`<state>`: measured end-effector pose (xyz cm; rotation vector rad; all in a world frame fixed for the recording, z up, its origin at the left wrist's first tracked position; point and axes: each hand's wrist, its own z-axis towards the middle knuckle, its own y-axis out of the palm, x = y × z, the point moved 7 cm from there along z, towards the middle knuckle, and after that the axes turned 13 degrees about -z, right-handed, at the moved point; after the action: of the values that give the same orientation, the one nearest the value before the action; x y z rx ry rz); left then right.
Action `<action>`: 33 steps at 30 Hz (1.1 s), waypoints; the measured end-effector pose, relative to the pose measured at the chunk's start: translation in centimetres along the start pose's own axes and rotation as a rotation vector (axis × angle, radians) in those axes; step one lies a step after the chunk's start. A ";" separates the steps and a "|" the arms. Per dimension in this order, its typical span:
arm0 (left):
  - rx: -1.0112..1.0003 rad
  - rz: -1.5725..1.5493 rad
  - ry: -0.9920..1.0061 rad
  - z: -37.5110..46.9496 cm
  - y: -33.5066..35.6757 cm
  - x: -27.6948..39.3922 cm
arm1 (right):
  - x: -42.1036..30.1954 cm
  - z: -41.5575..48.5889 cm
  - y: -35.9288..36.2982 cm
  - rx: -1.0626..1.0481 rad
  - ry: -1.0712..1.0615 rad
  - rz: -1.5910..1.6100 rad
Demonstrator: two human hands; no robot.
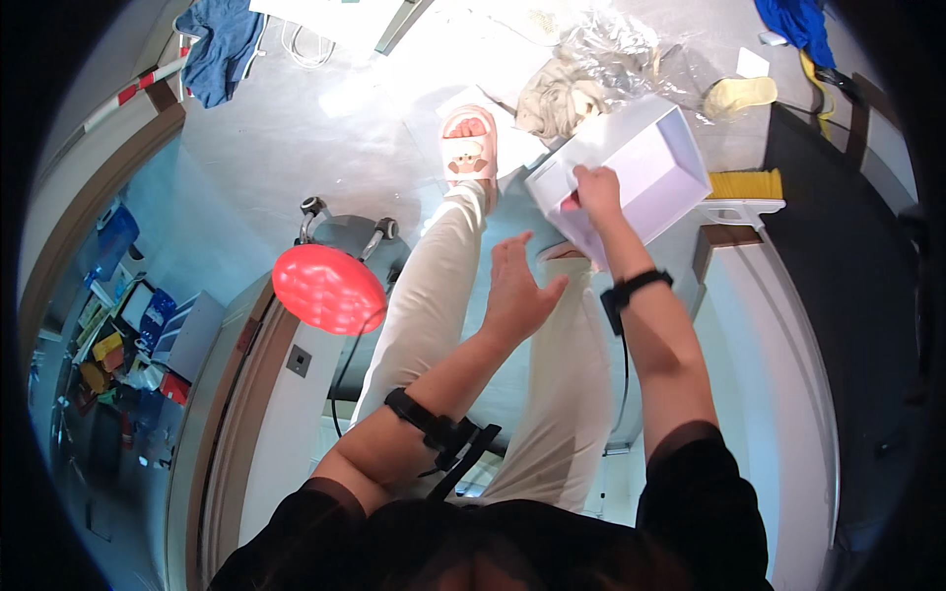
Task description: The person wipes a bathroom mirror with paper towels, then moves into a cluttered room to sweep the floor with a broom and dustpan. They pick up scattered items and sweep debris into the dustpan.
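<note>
My right hand (pixel 597 193) is closed on the near left wall of an open white box (pixel 654 177), which is tilted over the floor. Some red shows beneath its fingers; I cannot tell what it is. Just left of the box, my left hand (pixel 521 284) is in the air above my legs, fingers apart and nothing in it. Beyond the box lie a crumpled beige cloth (pixel 554 100) and clear plastic wrap (pixel 613 48). A pink slipper (pixel 468 148) is on my left foot; the box partly hides my right foot.
A red-seated stool (pixel 329 289) on castors stands at the left. A yellow-bristled broom (pixel 743 185) leans right of the box, with a yellow slipper (pixel 741 94) farther off. A blue cloth (pixel 220 50) hangs at the upper left. Door frames stand on both sides; a cluttered room shows at the left.
</note>
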<state>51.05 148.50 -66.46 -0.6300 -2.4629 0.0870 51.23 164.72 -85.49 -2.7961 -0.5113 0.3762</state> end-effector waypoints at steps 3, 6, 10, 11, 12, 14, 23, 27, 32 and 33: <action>0.024 -0.022 0.038 -0.3 0.6 1.6 | -1.1 -7.6 -2.4 -0.119 0.088 0.481; 0.076 -0.039 0.115 -1.1 0.4 3.3 | -2.7 -13.2 -4.6 -0.362 0.197 0.764; 0.030 0.016 0.195 -0.7 0.1 4.4 | -4.6 -15.5 -6.9 -0.477 0.296 0.725; 0.000 0.013 0.151 -0.5 0.0 4.0 | -4.7 -15.6 -7.3 -0.504 0.323 0.589; -0.033 0.013 0.107 -0.4 0.0 3.6 | -4.9 -15.0 -8.2 -0.464 0.275 0.357; 0.062 -0.111 -0.053 -0.2 -0.9 2.3 | -5.2 -12.8 -10.4 -0.333 0.220 -0.144; 0.122 -0.323 -0.592 -0.6 -2.2 -2.2 | -13.8 7.8 -7.4 0.383 -0.243 -0.811; 0.026 -0.266 -0.682 -1.5 -1.1 -3.4 | -11.8 11.9 -3.7 0.388 -0.095 -0.979; 0.056 -0.212 -0.672 -1.7 -0.8 -3.4 | -10.8 13.1 -10.8 0.405 -0.401 -0.625; 0.083 -0.224 -0.654 -1.4 -0.8 -3.2 | -10.8 12.6 -12.8 0.352 -0.451 -0.370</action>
<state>53.79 146.18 -66.89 -0.3110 -3.1192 0.3530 33.82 174.94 -91.01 -2.2150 -0.9372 0.9169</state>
